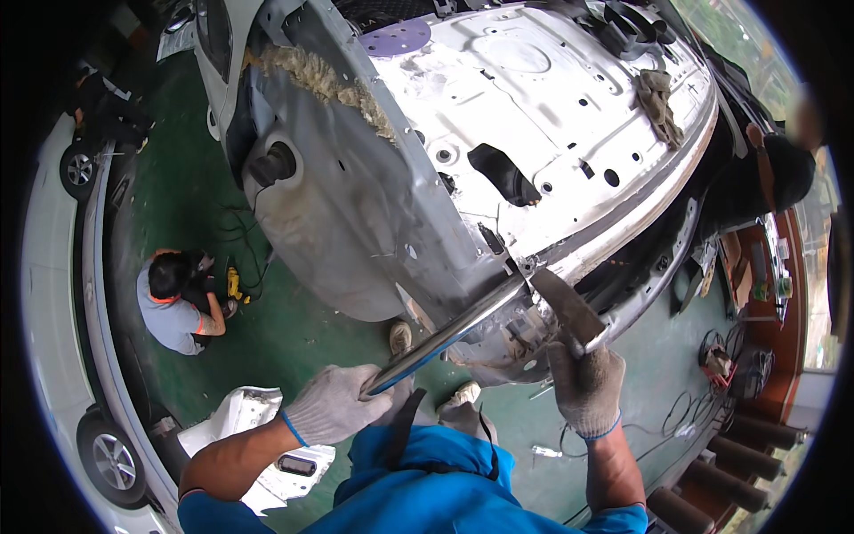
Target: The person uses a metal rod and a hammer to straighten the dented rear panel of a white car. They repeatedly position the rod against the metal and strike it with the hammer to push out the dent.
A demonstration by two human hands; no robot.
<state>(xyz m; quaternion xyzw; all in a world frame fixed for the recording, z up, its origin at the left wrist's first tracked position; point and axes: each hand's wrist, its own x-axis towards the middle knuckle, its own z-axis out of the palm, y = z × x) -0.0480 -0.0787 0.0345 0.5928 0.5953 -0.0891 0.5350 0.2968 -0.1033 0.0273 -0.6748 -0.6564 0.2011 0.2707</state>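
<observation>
My left hand [342, 403], in a pale knitted work glove, is closed round the near end of a long shiny metal bar [445, 335]. The bar slants up and right, its far end at the rear corner of a stripped car body [356, 205]. In my right hand [587, 387], gloved too, is a hammer with a long, worn brown head [567, 307]. That head is near the bar's far end, over the torn edge of the body; whether it touches cannot be told. Most of the hammer's handle is hidden by my fist.
A crumpled rag [658, 107] lies on the white car floor panel [534, 89]. At left a person [173, 298] crouches beside a yellow power tool [234, 283]. Another person [756, 182] leans in at right. A cut white panel [240, 418] and cables [680, 414] lie on the green floor.
</observation>
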